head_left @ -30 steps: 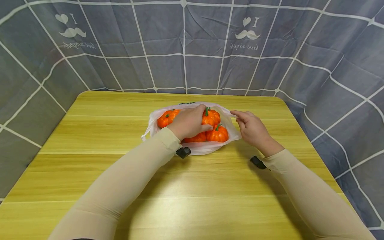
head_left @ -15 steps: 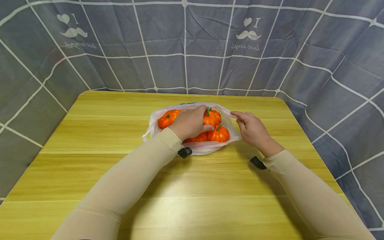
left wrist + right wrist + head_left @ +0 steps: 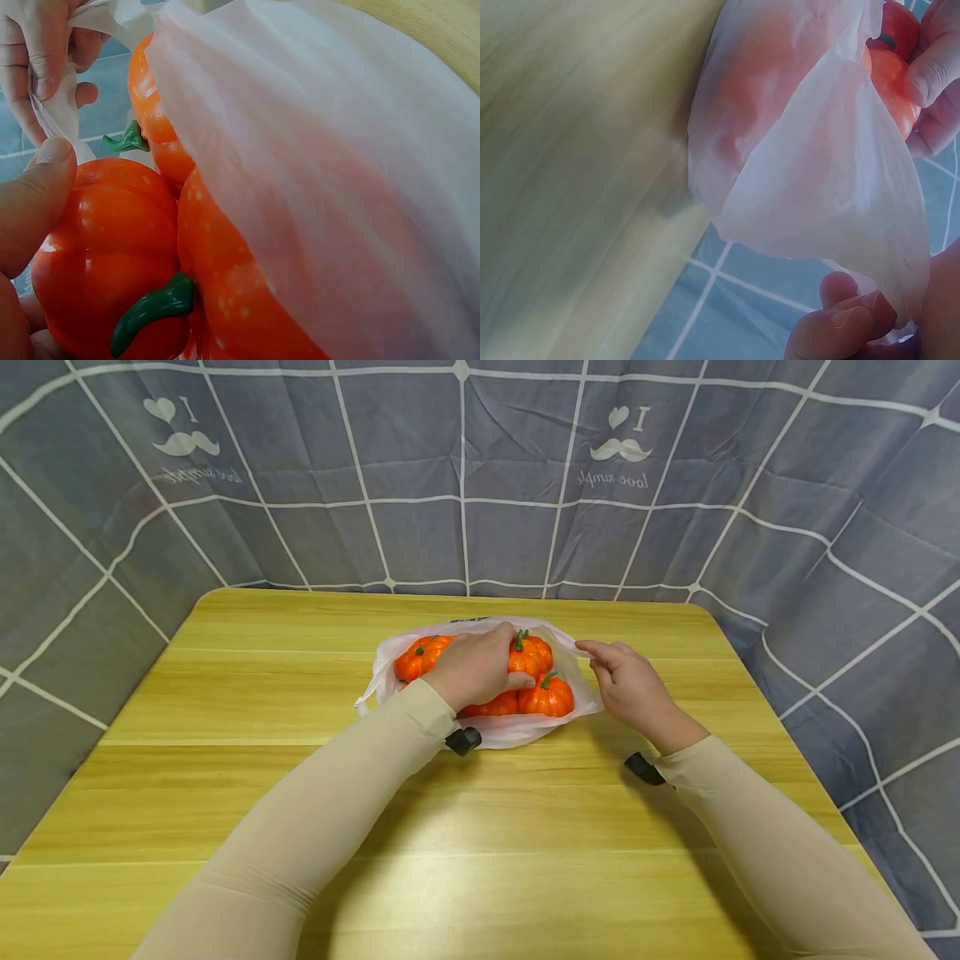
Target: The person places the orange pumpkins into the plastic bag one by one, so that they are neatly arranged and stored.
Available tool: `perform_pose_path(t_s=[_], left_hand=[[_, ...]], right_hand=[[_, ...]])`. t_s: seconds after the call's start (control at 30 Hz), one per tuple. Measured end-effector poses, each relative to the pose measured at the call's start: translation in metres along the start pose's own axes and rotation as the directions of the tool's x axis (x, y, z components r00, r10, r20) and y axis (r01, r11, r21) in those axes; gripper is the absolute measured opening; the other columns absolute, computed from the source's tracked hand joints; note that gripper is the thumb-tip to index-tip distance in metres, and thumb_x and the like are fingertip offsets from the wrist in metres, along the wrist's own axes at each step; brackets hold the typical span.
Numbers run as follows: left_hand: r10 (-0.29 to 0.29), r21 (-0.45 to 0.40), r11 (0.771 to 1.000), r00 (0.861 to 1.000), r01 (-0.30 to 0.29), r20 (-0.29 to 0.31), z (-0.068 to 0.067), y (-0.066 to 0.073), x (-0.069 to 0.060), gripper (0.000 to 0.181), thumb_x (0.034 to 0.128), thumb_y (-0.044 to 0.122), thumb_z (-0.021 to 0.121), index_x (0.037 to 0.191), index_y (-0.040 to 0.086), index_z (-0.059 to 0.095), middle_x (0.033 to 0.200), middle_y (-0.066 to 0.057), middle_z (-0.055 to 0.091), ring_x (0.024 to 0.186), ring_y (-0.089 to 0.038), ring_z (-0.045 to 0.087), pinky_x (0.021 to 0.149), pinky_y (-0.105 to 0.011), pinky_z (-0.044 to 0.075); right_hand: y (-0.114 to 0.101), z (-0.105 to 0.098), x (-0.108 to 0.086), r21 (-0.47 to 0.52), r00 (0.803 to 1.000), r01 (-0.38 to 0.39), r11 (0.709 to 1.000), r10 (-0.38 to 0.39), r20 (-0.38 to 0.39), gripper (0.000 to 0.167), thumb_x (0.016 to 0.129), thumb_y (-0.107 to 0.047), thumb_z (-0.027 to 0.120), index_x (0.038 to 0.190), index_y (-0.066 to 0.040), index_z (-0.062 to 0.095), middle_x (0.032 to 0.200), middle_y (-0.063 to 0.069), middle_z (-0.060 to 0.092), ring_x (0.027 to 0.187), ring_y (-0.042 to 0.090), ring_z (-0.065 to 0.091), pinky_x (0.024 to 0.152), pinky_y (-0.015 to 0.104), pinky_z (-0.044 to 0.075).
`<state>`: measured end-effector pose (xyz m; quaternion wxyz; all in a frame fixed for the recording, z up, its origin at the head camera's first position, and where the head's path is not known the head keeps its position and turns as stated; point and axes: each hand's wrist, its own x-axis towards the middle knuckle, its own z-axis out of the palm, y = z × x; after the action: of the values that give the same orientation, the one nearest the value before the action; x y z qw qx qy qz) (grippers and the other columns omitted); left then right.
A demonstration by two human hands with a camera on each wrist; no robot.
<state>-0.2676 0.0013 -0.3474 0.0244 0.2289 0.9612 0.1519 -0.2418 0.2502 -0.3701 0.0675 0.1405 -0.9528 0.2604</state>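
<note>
A thin white plastic bag (image 3: 513, 737) sits on the table with its mouth open upward, and several orange toy pumpkins (image 3: 546, 697) with green stems lie inside. My left hand (image 3: 474, 667) reaches into the mouth and grips one pumpkin (image 3: 112, 247), thumb on one side and fingers on the other. In the left wrist view that pumpkin touches another one beside it. At the bag's right end, my right hand (image 3: 633, 685) pinches the bag's edge between curled fingers and thumb. The far side of the gripped pumpkin is hidden by my left hand in the head view.
The bag rests toward the far half of a light wooden table (image 3: 480, 835). A grey curtain (image 3: 420, 468) with white grid lines hangs behind the table and along both sides. A knotted bag handle (image 3: 363, 702) sticks out at the bag's left end.
Almost nothing differs. The view has shifted very slightly; both hands keep their holds on the pumpkin and the bag's edge.
</note>
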Motion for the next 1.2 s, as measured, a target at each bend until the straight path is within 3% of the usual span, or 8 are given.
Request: perform_pose_path(t_s=[0.63,0.93,1.1,1.2], left_hand=[[-0.025,-0.028,0.999,0.999,0.026,0.027,-0.002,0.001,0.001,0.065,0.0929,0.058,0.075,0.131,0.011,0.051,0.117,-0.007,0.070,0.105,-0.032,0.068,0.100,-0.046,0.055],[-0.029,-0.050,0.998,0.998,0.032,0.064,-0.005,-0.003,0.006,0.069,0.0929,0.055,0.076,0.137,0.009,0.050,0.128,-0.007,0.066,0.113,-0.029,0.066,0.106,-0.043,0.053],[-0.018,-0.042,0.999,0.997,0.021,0.070,-0.005,-0.004,0.010,0.091,0.0932,0.055,0.076,0.159,0.006,0.037,0.164,-0.011,0.043,0.148,-0.032,0.048,0.127,-0.046,0.034],[-0.012,-0.041,0.999,0.998,0.015,0.057,-0.007,-0.004,0.011,0.096,0.0941,0.056,0.074,0.164,0.007,0.031,0.172,-0.011,0.031,0.156,-0.035,0.037,0.132,-0.050,0.021]], right_hand=[[-0.001,-0.001,0.000,0.014,1.000,0.006,1.000,-0.006,0.004,0.040,0.109,-0.005,0.046,0.146,-0.005,0.061,0.116,0.024,0.068,0.104,0.037,0.062,0.096,0.056,0.053],[-0.001,-0.003,0.001,0.002,1.000,-0.004,1.000,0.004,0.014,0.040,0.110,-0.009,0.047,0.149,-0.004,0.058,0.121,0.025,0.067,0.101,0.037,0.061,0.092,0.054,0.053],[0.001,-0.004,0.003,-0.003,1.000,-0.005,1.000,0.005,0.024,0.041,0.111,-0.012,0.047,0.150,-0.004,0.056,0.129,0.025,0.064,0.103,0.037,0.059,0.092,0.053,0.051],[0.001,-0.005,0.004,0.003,1.000,-0.006,1.000,0.006,0.026,0.042,0.112,-0.016,0.048,0.151,-0.004,0.056,0.135,0.025,0.062,0.109,0.038,0.059,0.095,0.054,0.051]])
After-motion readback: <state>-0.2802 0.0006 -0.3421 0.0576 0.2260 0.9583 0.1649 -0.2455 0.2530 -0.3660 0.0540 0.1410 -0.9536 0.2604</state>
